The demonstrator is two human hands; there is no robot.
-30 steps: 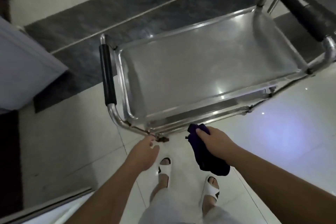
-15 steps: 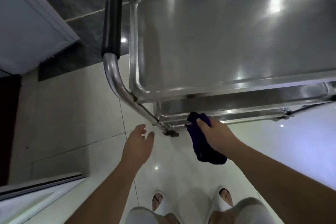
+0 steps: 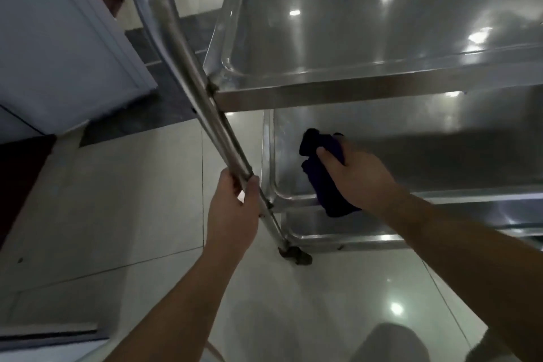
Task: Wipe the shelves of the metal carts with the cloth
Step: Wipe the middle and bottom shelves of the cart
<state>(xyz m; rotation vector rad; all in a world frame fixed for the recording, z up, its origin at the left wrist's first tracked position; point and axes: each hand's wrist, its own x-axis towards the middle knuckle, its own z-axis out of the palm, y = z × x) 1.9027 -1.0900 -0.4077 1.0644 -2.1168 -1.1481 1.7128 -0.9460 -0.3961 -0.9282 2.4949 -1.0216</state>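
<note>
A stainless steel cart fills the upper right of the head view, with a top shelf [image 3: 338, 88], a middle shelf [image 3: 440, 156] below it and a bottom shelf [image 3: 367, 229] near the floor. My right hand [image 3: 358, 176] grips a dark blue cloth [image 3: 321, 167] at the left end of the middle shelf, under the top shelf's front edge. My left hand [image 3: 235, 209] holds the cart's slanted left leg tube [image 3: 188, 67], thumb and fingers curled round it.
A caster wheel [image 3: 296, 254] sits at the foot of the leg on the pale tiled floor [image 3: 117, 214]. A white cabinet [image 3: 58, 47] stands at the left, with a dark floor strip behind it. My knee shows at the bottom right.
The view dropped lower and closer to the cart. My left hand, open before, has taken hold of the leg tube. My right hand has carried the cloth in onto the middle shelf.
</note>
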